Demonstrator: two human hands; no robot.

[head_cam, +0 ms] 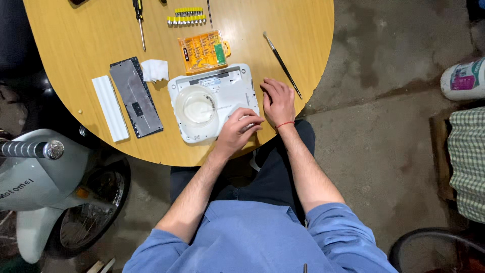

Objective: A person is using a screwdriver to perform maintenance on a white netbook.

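- While the left hand (236, 132) pinches a corner of the upturned white plastic laptop (214, 101) on the round wooden worktop (81, 35), its grip is curled tight.
- Right hand (278, 102) rests flat, fingers spread, beside it.
- Grey keyboard panel (135, 96) already lies removed; the base looks unopened.

Matt white plastic laptop base (222, 91); smooth wood-grain table (81, 35); rough concrete floor (384, 101).

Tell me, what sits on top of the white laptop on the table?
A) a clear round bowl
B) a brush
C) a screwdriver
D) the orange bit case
A: a clear round bowl rests on the upturned white laptop, beside the left hand; the orange bit case, screwdriver and brush lie on the table itself.
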